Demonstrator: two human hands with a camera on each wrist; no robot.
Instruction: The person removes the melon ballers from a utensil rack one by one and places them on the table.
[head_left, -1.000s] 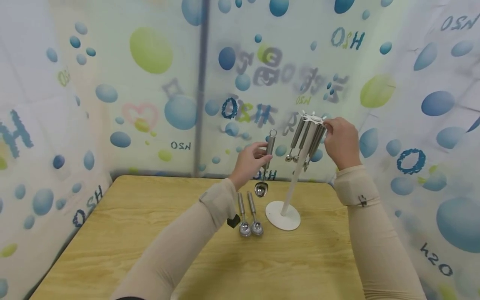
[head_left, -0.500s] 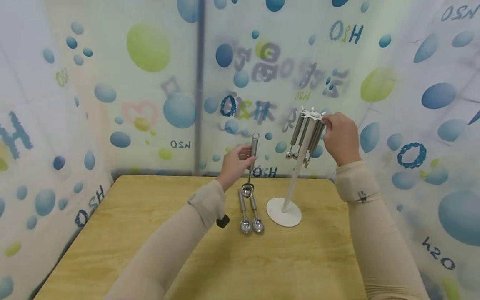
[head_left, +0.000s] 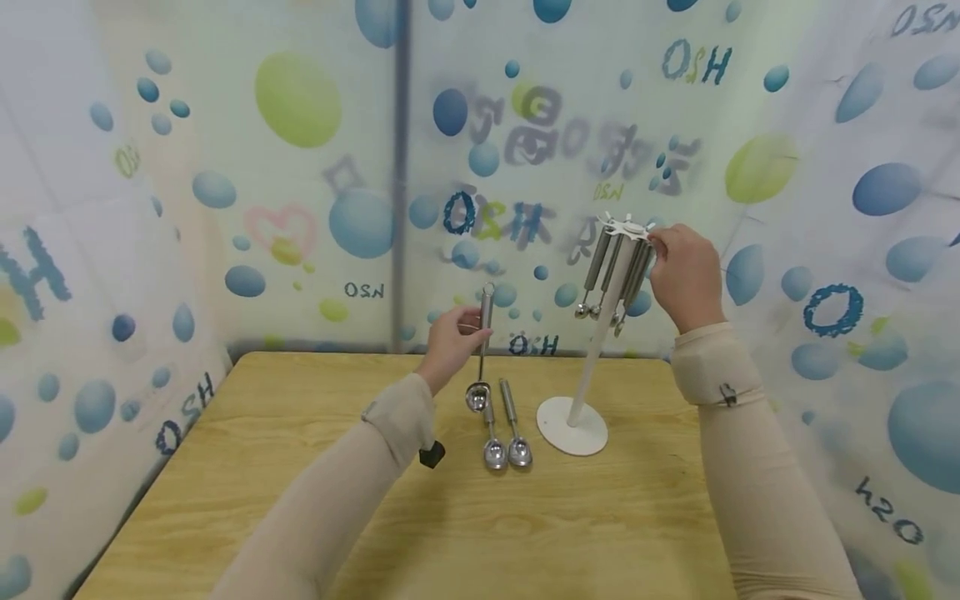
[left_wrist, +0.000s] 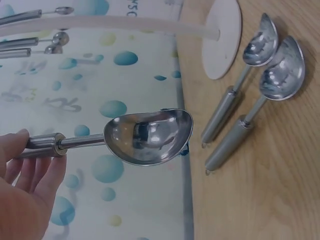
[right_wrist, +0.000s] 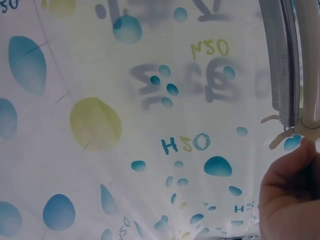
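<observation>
My left hand [head_left: 450,346] grips a metal scoop [head_left: 478,396] by its tubular handle, upright with the bowl down. In the left wrist view the bowl [left_wrist: 150,137] shows its hollow side, apart from two similar scoops [left_wrist: 282,70] on the table. Those two lie side by side, handles pointing away in the head view. My right hand [head_left: 686,275] pinches the top edge of a white utensil stand [head_left: 572,427]; the right wrist view shows the thumb by its hooks. From the stand hang several steel-handled utensils [head_left: 597,265] with small round heads, partly hidden behind one another.
The wooden table [head_left: 300,467] reaches back to patterned curtains [head_left: 300,192], which also run along both sides. The stand's tall pole [head_left: 594,358] rises to the right of the two lying scoops.
My left hand has carried the scoop left and downward, away from the stand, to above the left lying scoop's handle. The right hand keeps its hold on the stand's top.
</observation>
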